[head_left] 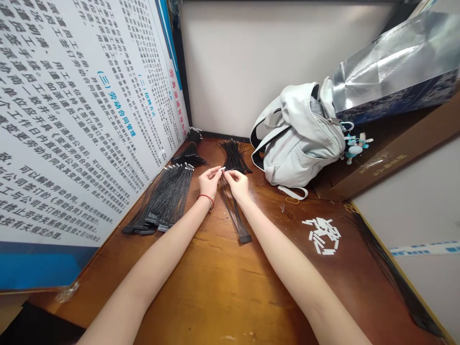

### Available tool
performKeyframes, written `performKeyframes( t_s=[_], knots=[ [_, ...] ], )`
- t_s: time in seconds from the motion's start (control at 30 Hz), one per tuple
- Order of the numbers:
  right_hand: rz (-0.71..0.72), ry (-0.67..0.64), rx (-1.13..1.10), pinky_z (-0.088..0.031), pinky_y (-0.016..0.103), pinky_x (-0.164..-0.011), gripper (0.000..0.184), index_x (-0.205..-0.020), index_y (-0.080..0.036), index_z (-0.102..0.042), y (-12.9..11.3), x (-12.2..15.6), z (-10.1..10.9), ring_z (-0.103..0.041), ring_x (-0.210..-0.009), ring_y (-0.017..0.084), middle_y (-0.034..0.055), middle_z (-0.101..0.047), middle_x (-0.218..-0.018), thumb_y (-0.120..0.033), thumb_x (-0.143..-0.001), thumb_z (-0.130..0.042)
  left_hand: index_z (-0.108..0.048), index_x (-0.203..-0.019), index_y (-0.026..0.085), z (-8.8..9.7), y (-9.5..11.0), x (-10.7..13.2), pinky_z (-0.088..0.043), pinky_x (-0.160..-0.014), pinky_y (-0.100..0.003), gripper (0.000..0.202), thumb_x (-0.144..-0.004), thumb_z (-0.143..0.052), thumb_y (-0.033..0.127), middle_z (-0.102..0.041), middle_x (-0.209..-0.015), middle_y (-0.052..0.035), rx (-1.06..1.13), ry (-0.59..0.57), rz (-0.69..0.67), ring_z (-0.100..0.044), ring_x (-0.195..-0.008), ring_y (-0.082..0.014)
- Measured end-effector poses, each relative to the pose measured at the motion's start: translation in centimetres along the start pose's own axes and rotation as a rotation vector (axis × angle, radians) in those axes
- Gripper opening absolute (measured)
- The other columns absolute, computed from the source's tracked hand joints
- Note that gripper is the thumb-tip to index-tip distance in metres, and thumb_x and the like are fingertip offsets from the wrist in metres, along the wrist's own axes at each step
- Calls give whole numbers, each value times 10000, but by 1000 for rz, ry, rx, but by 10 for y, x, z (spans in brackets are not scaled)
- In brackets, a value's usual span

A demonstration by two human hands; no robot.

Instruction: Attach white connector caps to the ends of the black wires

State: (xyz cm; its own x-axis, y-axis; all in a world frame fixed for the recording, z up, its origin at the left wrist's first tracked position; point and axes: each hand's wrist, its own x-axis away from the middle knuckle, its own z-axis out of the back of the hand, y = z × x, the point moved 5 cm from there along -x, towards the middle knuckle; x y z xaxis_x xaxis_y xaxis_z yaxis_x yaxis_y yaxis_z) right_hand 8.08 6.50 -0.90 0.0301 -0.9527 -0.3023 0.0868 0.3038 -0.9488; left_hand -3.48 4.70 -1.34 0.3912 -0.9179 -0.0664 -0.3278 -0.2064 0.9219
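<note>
My left hand [210, 183] pinches a small white plastic connector [222, 169] at the fingertips. My right hand [237, 186] grips thin black wires [230, 206] close to that connector, and they hang down to a black connector strip [245, 238] on the wooden desk [212, 282]. Just beyond my hands lies a loose bunch of black wires [233, 155]. To the left is a stack of black wire harnesses [167, 199] with white ends. A pile of loose white connectors [321, 235] lies to the right. A red string bracelet [206, 200] circles my left wrist.
A large printed board with Chinese text [79, 110] leans along the left side of the desk. A pale grey backpack [298, 134], a silver bag [395, 62] and a cardboard box [388, 153] sit at the back right. Small dark wire bunches lie in the far corner.
</note>
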Motion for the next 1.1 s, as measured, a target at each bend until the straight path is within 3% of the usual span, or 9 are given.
performKeyframes(
  t_s=[0.53,1.1],
  knots=[
    [-4,38,28,-484,260,-677,165,-718,-160,-653,-4,1,2,-614,-669,158,26,-678,-719,-311,-716,-589,-672,-845,114,-1,-1,-1,-513,-824,-349,272,-595,-720,213,-696,-902,-109,3,-25,-13,-657,-852,-198],
    [-36,68,13,-496,264,-691,190,-727,-159,-634,-3,3,2,-619,-688,157,32,-677,-734,-339,-735,-574,-672,-829,124,-3,-1,0,-524,-774,-328,277,-586,-727,244,-692,-907,-104,-59,-60,-25,-649,-848,-197]
  ],
)
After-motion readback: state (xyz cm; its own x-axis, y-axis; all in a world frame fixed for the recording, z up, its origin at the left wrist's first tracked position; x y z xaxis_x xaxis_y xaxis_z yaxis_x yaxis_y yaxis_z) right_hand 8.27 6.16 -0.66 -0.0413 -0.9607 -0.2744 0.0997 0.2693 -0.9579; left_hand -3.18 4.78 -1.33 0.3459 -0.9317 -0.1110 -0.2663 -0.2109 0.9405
